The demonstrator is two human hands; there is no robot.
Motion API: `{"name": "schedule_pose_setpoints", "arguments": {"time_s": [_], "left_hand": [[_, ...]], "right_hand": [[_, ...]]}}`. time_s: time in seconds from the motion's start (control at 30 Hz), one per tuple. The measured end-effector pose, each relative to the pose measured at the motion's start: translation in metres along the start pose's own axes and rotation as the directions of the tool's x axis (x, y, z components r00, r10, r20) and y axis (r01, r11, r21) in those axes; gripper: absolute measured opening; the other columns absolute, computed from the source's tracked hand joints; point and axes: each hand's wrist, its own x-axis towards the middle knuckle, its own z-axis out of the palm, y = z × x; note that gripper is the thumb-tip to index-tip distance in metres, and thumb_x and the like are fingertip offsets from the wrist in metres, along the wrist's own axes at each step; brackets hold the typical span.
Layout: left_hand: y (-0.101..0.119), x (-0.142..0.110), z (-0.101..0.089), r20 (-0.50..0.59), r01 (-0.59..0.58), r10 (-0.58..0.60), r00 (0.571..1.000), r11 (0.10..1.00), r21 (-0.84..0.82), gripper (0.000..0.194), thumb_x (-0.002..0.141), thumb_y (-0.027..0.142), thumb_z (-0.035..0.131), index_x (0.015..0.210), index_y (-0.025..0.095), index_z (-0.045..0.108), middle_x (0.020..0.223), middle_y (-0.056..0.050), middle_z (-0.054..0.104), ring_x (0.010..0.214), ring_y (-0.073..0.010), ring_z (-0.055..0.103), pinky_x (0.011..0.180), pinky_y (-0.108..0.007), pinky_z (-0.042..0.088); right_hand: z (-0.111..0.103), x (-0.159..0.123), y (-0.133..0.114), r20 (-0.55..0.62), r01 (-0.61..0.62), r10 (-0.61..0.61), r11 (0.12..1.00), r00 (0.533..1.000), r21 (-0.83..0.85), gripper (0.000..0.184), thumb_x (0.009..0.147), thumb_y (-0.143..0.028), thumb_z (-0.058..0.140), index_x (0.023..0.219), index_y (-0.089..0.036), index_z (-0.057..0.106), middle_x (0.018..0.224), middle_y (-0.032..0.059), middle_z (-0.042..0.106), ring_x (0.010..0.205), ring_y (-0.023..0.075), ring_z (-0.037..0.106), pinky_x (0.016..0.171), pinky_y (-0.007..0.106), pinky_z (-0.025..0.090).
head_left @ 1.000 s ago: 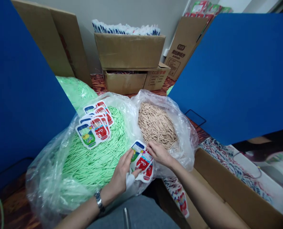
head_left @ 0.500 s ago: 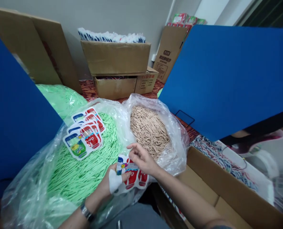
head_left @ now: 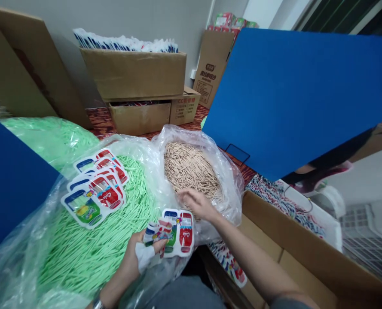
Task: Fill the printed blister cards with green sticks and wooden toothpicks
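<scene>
My left hand (head_left: pixel 138 253), with a white wrap near the thumb, grips a few printed plastic pouches (head_left: pixel 181 234). The pouches are shaped like paired drink cans, one green and one red, and the nearer ones are bent under my thumb. My right hand (head_left: pixel 200 205) is over the near side of the thin tan sticks (head_left: pixel 191 169), which lie in a clear plastic bag (head_left: pixel 232 180). Its fingers are stretched out and slightly blurred; nothing shows in them. A fanned stack of similar pouches (head_left: pixel 96 189) rests on the light green sticks (head_left: pixel 97 244) to the left.
An open cardboard box (head_left: pixel 294 229) stands at the right, beside a white tub (head_left: pixel 322 223) of striped pieces. A blue board (head_left: pixel 294 98) leans at the right and another blue board (head_left: pixel 13 180) at the left. Stacked boxes (head_left: pixel 139 75) stand behind.
My right hand has left the pouches and moved up to the tan sticks. In my left hand the pouches are now fanned out and bent. The view has shifted to the right.
</scene>
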Motion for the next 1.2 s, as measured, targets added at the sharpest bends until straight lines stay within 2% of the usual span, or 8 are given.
{"name": "schedule_pose_setpoints", "arguments": {"time_s": [0.07,0.13,0.3,0.4,0.6,0.77,0.93,1.2], "left_hand": [[-0.003,0.0,-0.001,-0.018,0.007,-0.006,1.0,1.0,0.018,0.029,0.064,0.039,0.072,0.061,0.013,0.062,0.057,-0.003,0.066,0.053,-0.0164,0.058,0.054,-0.025,0.046],[-0.004,0.001,-0.001,-0.038,0.014,-0.013,0.999,1.0,0.019,0.028,0.063,0.039,0.073,0.067,0.013,0.065,0.063,-0.005,0.069,0.057,-0.0176,0.06,0.057,-0.026,0.048],[0.001,0.001,0.0,0.029,0.027,-0.029,0.999,0.999,0.046,0.027,0.065,0.04,0.072,0.064,0.013,0.065,0.058,-0.004,0.068,0.055,-0.0179,0.06,0.056,-0.027,0.048],[0.0,0.002,0.001,0.055,0.027,-0.029,0.998,0.999,0.045,0.029,0.065,0.04,0.073,0.061,0.013,0.064,0.056,-0.004,0.066,0.053,-0.0174,0.058,0.054,-0.026,0.048],[-0.003,0.003,0.0,0.016,0.058,-0.058,0.998,0.998,0.01,0.032,0.063,0.041,0.074,0.065,0.01,0.066,0.06,-0.006,0.067,0.055,-0.0182,0.059,0.056,-0.027,0.048],[-0.009,0.004,0.0,0.039,0.041,-0.041,0.998,0.999,0.0,0.031,0.067,0.039,0.072,0.071,0.009,0.068,0.065,-0.008,0.069,0.058,-0.0189,0.06,0.06,-0.028,0.049],[-0.007,0.004,0.001,0.1,0.032,-0.032,0.995,0.999,-0.006,0.03,0.067,0.04,0.072,0.064,0.011,0.066,0.057,-0.005,0.066,0.053,-0.0174,0.058,0.055,-0.026,0.048],[-0.016,0.006,0.004,0.06,0.004,-0.003,0.998,1.0,-0.021,0.033,0.065,0.041,0.074,0.068,0.009,0.067,0.062,-0.006,0.066,0.058,-0.0179,0.058,0.057,-0.026,0.047]], "right_hand": [[-0.018,0.008,0.033,-0.132,-0.269,0.236,0.872,0.963,-0.409,0.034,0.096,-0.038,0.037,0.117,-0.02,0.055,0.107,0.0064,0.065,0.097,0.0158,0.06,0.085,0.027,0.045],[-0.03,0.014,0.059,-0.187,-0.37,0.32,0.777,0.929,-0.509,0.039,0.09,-0.044,0.047,0.112,-0.014,0.058,0.109,0.0142,0.063,0.104,0.0239,0.057,0.089,0.035,0.043],[-0.03,0.02,0.082,-0.178,-0.419,0.412,0.624,0.894,-0.66,0.055,0.081,-0.063,0.05,0.1,-0.013,0.063,0.11,0.0181,0.059,0.106,0.0293,0.053,0.086,0.037,0.043],[-0.022,0.026,0.081,-0.151,-0.384,0.418,0.557,0.896,-0.736,0.046,0.085,-0.055,0.049,0.101,-0.014,0.063,0.112,0.017,0.059,0.109,0.0277,0.051,0.088,0.035,0.04],[-0.026,0.031,0.08,-0.052,-0.303,0.392,0.615,0.919,-0.728,0.023,0.087,-0.028,0.047,0.101,-0.016,0.062,0.108,0.0119,0.062,0.103,0.0215,0.055,0.088,0.029,0.038],[-0.034,0.025,0.08,-0.013,-0.276,0.385,0.636,0.923,-0.721,0.02,0.088,-0.029,0.046,0.098,-0.019,0.061,0.102,0.0086,0.065,0.095,0.0201,0.059,0.079,0.027,0.039],[-0.04,0.019,0.08,-0.076,-0.319,0.384,0.621,0.92,-0.716,0.022,0.09,-0.026,0.041,0.101,-0.02,0.059,0.102,0.0097,0.066,0.092,0.0211,0.061,0.075,0.027,0.039],[-0.032,0.026,0.083,-0.08,-0.298,0.332,0.685,0.94,-0.665,0.034,0.09,-0.027,0.04,0.12,-0.02,0.053,0.112,0.009,0.062,0.101,0.02,0.058,0.085,0.026,0.038]]}}
